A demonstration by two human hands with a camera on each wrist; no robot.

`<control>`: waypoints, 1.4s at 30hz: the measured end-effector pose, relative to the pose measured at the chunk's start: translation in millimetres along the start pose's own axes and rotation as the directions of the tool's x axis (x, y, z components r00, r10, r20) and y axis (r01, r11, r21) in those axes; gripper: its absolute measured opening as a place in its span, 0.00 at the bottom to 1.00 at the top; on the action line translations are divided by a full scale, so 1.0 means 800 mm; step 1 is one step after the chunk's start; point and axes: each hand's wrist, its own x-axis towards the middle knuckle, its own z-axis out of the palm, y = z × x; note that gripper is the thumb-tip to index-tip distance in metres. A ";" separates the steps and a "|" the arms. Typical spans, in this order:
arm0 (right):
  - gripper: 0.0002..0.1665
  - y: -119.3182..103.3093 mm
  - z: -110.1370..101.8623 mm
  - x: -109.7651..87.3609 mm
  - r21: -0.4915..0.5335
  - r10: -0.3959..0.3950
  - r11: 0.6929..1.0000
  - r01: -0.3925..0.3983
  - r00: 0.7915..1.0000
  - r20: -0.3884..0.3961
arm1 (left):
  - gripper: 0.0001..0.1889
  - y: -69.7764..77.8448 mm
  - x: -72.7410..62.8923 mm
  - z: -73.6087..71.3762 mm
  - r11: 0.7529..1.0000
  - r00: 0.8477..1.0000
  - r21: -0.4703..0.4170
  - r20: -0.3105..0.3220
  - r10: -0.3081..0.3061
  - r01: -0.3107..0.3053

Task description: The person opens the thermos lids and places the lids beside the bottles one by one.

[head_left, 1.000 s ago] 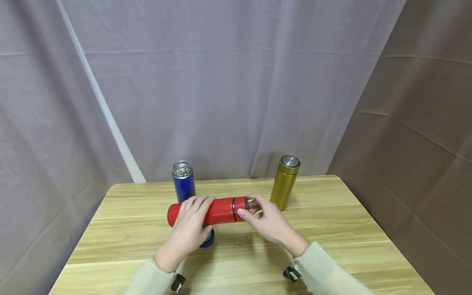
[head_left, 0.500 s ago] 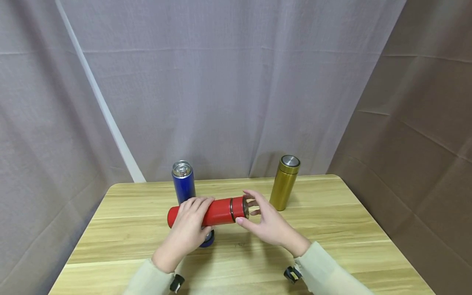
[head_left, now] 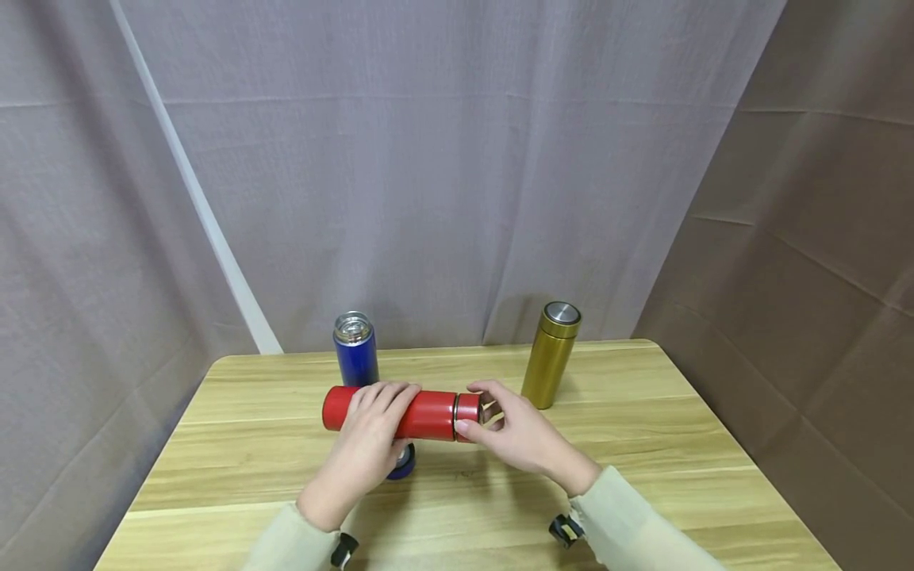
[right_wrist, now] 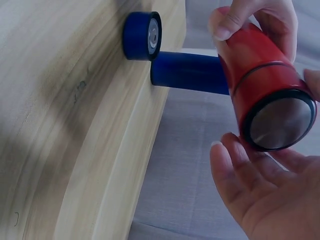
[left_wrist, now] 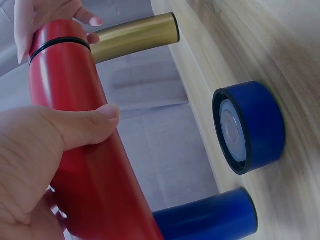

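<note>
In the head view my left hand [head_left: 371, 432] grips the body of a red thermos bottle [head_left: 428, 415], held sideways above the table. Its thumb [left_wrist: 92, 127] lies across the bottle in the left wrist view. At the bottle's right end, my right hand [head_left: 524, 432] has its thumb and fingers around the red lid [right_wrist: 272, 82]. The lid's round metal top [right_wrist: 282, 122] faces the right wrist camera. A dark ring marks the seam between lid and body. Under the bottle, a loose blue lid [left_wrist: 255, 127] lies on the table, partly hidden by the left hand in the head view.
Behind the red bottle stands a blue thermos [head_left: 357, 353] without its lid, its lower part hidden. To the right, a gold thermos [head_left: 550, 357] stands with its lid on. The wooden table [head_left: 643, 444] reaches back to a grey curtain [head_left: 428, 198].
The red bottle's lid end has dipped slightly and its metal top has turned away from the head camera. My right thumb and fingers loosened at the lid, then closed round it again.
</note>
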 end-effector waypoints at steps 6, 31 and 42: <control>0.42 0.002 -0.001 -0.002 -0.085 -0.076 0.993 0.079 0.996 0.038 | 0.42 0.000 -0.001 0.001 1.000 1.000 0.021 0.006 0.004 -0.004; 0.49 0.004 0.002 -0.004 -0.576 -0.338 0.776 0.257 0.940 -0.037 | 0.43 -0.002 0.000 0.002 0.998 0.998 0.029 0.002 -0.061 0.061; 0.41 0.026 0.005 0.002 -0.329 -0.204 0.936 0.128 0.957 -0.207 | 0.41 -0.003 0.008 0.000 0.987 0.988 -0.046 -0.016 -0.154 0.153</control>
